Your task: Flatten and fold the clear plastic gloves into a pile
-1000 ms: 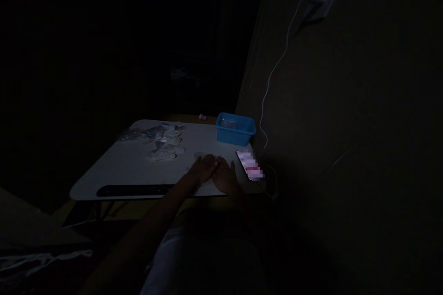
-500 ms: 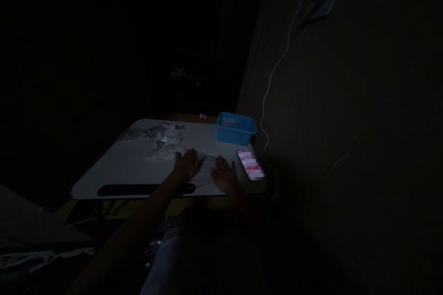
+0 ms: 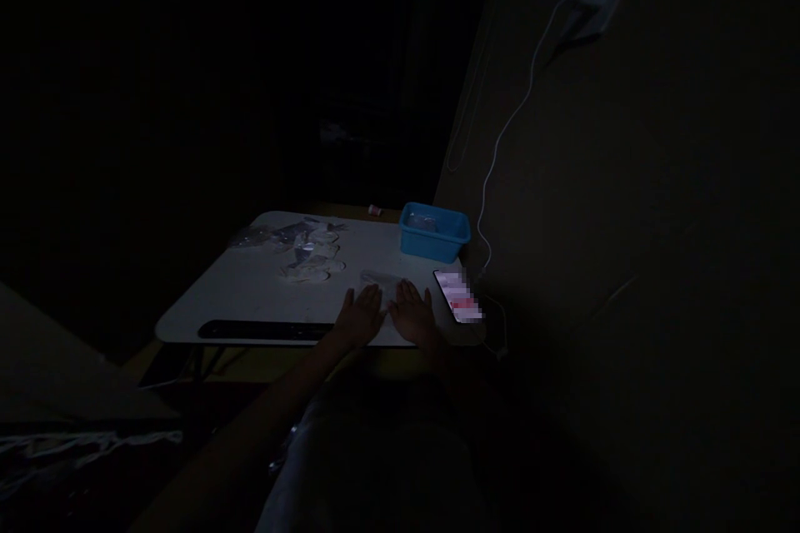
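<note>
My left hand (image 3: 361,317) lies flat, fingers stretched out, on a clear plastic bag (image 3: 382,278) near the front edge of the white table (image 3: 250,296). Close beside it, my right hand (image 3: 412,315) also rests flat on the bag with its fingers extended. The two hands cover much of the bag, and its far end shows beyond the fingertips. Left of the bag lies a spread of crumpled clear bags (image 3: 312,254) with pale rims. The dim light hides their contents.
A blue plastic basket (image 3: 434,246) with clear plastic inside stands at the back right. A lit phone (image 3: 459,297) lies near the right edge, by a white cable (image 3: 496,154) running to a wall socket. A black strip (image 3: 262,331) lines the front edge.
My left hand has slid right and towards me, coming close to my right hand. More of the bag's far end shows. The view has shifted slightly.
</note>
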A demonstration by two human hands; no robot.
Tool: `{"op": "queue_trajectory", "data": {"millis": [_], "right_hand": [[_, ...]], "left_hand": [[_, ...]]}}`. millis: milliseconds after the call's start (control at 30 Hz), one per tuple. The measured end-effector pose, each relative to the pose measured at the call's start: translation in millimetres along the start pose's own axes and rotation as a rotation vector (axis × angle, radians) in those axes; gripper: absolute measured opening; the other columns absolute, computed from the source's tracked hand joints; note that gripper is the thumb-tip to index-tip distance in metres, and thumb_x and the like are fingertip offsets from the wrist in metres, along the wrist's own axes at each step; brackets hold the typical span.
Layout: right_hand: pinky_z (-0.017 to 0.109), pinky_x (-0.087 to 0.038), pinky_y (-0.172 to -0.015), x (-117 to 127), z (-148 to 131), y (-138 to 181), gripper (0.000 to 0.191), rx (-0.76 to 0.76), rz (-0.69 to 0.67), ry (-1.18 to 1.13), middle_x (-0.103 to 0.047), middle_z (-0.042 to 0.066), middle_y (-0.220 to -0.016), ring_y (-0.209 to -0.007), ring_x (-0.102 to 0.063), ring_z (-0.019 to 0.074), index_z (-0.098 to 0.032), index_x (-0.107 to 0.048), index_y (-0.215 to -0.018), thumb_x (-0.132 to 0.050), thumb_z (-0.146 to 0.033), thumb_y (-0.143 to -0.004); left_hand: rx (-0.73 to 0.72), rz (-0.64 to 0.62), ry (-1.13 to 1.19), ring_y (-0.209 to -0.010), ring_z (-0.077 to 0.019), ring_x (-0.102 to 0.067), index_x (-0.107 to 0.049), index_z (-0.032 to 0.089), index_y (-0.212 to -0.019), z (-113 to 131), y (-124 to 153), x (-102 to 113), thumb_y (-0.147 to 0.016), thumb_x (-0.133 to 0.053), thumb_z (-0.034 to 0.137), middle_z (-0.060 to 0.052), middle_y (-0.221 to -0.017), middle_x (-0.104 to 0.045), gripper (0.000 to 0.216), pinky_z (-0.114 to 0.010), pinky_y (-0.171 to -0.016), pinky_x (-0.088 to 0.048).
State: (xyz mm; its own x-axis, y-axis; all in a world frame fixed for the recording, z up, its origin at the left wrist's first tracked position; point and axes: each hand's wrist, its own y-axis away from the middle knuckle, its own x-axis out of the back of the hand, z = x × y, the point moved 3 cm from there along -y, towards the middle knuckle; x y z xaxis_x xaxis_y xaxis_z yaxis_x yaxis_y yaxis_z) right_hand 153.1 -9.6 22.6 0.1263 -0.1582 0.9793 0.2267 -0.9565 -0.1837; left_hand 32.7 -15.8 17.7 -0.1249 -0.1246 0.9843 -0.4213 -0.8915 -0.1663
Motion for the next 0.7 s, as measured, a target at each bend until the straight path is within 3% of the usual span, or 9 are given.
{"op": "queue_trajectory", "data": {"millis": [133, 400, 567, 700], "right_hand": [[0.051, -0.011, -0.103, 0, 1, 1, 0.053, 0.000, 0.021, -0.011, -0.027, 0.011, -0.141, -0.131, -0.019, 0.0199, -0.012, -0.029, -0.134, -0.019, -0.039, -0.090], [0.051, -0.012, -0.103, -4, 2, -1, 0.052, -0.004, 0.015, -0.043, -0.027, 0.011, -0.141, -0.131, -0.019, 0.0201, -0.013, -0.029, -0.134, -0.021, -0.039, -0.089], [0.043, -0.027, -0.099, 2, 23, -14, 0.040, -0.046, -0.005, -0.112, -0.037, 0.005, -0.136, -0.124, -0.034, 0.0183, -0.025, -0.046, -0.123, -0.025, -0.029, -0.089], [0.036, -0.035, -0.094, 15, 51, -15, 0.042, -0.088, 0.082, -0.120, -0.050, 0.009, -0.125, -0.114, -0.046, 0.0162, -0.021, -0.044, -0.125, -0.024, -0.024, -0.088]], "left_hand": [[0.014, -0.033, -0.037, -0.131, -0.0252, -0.020, -0.029, 0.012, -0.133, -12, 6, -1, -0.088, -0.023, 0.038, -0.015, -0.141, -0.024, 0.053, -0.054, -0.102, -0.010], [0.032, -0.028, -0.062, -0.130, -0.0248, -0.021, -0.027, 0.014, -0.134, -40, 18, 6, -0.088, -0.022, 0.037, -0.014, -0.141, -0.025, 0.052, -0.054, -0.101, -0.014], [0.049, -0.033, -0.080, -0.130, -0.0251, -0.022, -0.028, 0.014, -0.134, -39, 17, 6, -0.088, -0.022, 0.037, -0.014, -0.140, -0.026, 0.052, -0.053, -0.101, -0.017], [0.062, -0.061, -0.092, -0.131, -0.0238, -0.021, -0.029, 0.014, -0.134, -37, 17, 8, -0.088, -0.022, 0.037, -0.014, -0.141, -0.024, 0.052, -0.053, -0.101, -0.017]]}}
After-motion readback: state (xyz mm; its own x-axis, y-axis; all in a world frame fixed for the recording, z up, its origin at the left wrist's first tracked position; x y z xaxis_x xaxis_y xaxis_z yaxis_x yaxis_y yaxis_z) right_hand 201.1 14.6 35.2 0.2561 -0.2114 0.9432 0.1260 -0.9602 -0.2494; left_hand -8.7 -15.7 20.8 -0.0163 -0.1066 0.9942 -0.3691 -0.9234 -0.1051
